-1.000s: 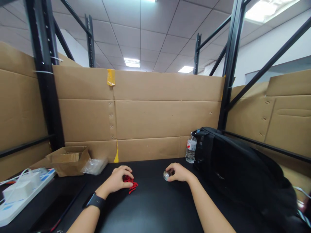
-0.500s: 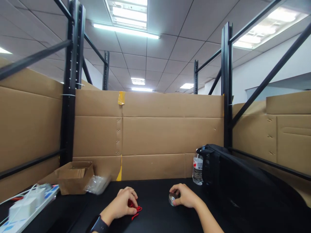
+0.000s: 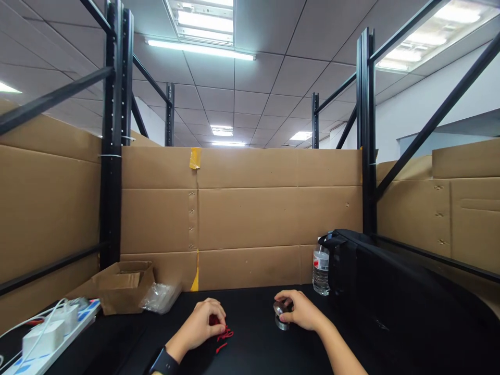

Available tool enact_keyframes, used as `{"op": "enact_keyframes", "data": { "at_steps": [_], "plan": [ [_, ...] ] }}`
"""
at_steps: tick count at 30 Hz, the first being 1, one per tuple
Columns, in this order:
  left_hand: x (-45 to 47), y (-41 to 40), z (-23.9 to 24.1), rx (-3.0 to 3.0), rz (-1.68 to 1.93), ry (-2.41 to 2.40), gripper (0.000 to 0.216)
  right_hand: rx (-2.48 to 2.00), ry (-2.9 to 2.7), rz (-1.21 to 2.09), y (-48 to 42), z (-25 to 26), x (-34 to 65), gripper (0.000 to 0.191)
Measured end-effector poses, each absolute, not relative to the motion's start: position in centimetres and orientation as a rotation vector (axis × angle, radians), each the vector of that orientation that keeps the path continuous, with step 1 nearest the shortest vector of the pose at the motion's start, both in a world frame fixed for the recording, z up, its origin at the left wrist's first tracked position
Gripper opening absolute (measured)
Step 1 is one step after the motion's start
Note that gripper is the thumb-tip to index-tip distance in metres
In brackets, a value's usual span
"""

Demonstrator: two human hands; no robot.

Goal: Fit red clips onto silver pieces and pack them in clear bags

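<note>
Fingers of the right hand [image 3: 300, 311] now pinch the small metal cylinder [image 3: 281, 316]; left hand [image 3: 203, 325] still curls over red cord [image 3: 222, 336].

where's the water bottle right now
In the head view the water bottle stands at the right rear of the black table, against the black bag, beyond the right hand.

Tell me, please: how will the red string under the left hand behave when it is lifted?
The red string lies in loose tangled loops, so it is probably floppy and will dangle. It looks thin, likely very light. The left hand covers part of it, so strands may snag.
</note>
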State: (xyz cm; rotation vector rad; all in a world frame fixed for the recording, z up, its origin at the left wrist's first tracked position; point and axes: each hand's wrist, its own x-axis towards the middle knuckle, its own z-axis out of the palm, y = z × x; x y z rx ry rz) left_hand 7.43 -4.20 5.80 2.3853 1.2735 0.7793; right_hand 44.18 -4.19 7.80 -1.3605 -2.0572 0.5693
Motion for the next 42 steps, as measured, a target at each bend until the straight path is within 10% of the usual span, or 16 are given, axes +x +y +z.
{"op": "enact_keyframes", "data": {
  "at_steps": [42],
  "plan": [
    [14.7,-8.3,7.7,2.279,1.229,1.492,0.012,-0.749,-1.576,1.11,-7.1,6.4,33.2,0.038]
  ]
}}
